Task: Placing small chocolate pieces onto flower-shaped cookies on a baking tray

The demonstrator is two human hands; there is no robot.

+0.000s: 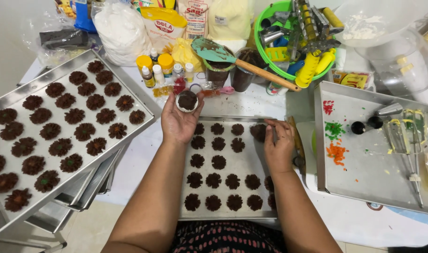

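Four rows of piped chocolate cookies (213, 180) nearly fill your middle tray (232, 214), your left hand (179, 122) cupping the dough-filled press (187, 100) above it, your right hand (278, 145) pinching something small at its far edge.

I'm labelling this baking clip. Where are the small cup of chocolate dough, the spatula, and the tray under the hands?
Cup of chocolate dough (187, 100), head view, on the dark dough inside it.
Spatula (213, 50), head view, on its teal blade.
Tray (242, 164), head view, on bare metal between the cookies.
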